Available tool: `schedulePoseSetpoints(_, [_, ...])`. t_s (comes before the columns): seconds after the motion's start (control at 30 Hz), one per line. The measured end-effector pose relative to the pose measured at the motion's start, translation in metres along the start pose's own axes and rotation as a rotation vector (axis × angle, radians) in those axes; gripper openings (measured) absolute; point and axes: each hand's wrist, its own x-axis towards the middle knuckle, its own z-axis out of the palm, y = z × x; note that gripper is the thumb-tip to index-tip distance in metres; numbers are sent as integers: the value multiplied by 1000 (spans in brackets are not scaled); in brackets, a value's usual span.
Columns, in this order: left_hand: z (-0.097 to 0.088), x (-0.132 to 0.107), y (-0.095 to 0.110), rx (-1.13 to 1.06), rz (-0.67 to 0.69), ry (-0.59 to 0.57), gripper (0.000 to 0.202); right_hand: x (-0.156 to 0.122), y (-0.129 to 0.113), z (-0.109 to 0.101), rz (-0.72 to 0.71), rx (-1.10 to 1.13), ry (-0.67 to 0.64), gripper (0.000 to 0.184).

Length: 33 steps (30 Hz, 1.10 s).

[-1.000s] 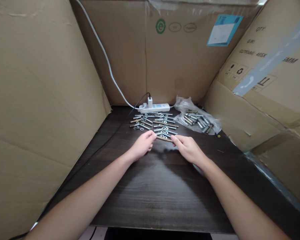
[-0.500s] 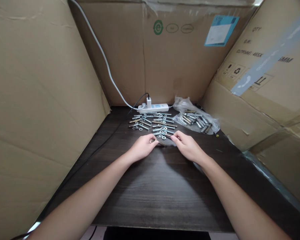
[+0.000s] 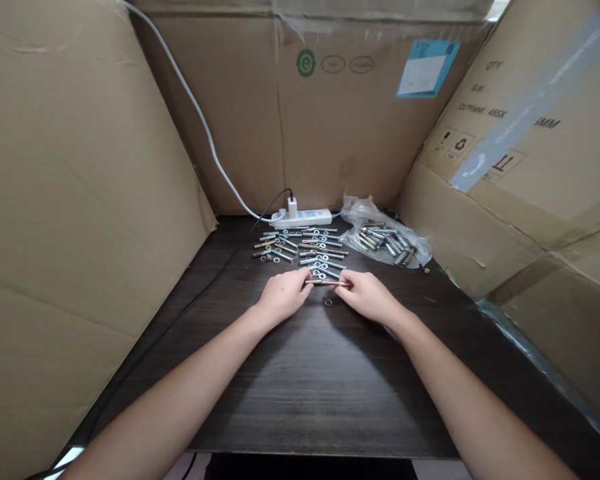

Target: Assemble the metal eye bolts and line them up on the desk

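Brass-coloured rod (image 3: 321, 283) now spans gap between our left hand (image 3: 283, 293) and right hand (image 3: 369, 295), each pinching one end; half second ago, two pieces sat apart, one per hand; small ring (image 3: 329, 305) now lies on table (image 3: 300, 387), just nearside of right fingertips, clear of rod; we judge ring set aside, pieces lined up end to end; whether joined, we cannot tell.
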Motion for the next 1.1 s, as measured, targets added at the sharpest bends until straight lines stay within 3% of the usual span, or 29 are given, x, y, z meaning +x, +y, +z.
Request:
schedulePoseSetpoints(0.3, [-1,-2,0,-18,54,5,19,-6,-6,-2,-63,-134,-173,29])
schedulePoseSetpoints(0.47, [-5,-6,-6,-124,23,-16,24,-7,-9,-3,-86,-99,-207,24])
schedulePoseSetpoints(0.7, [-13,-15,-20,-320,117,-48,27,-4,-9,3,-109,-130,-168,25])
schedulePoseSetpoints(0.97, [-17,-15,-17,-289,126,-135,16,-5,-9,-1,-85,-117,-160,28])
schedulePoseSetpoints(1.1, [-18,-16,-15,-304,150,-124,12,-5,-11,1,-71,-41,-128,32])
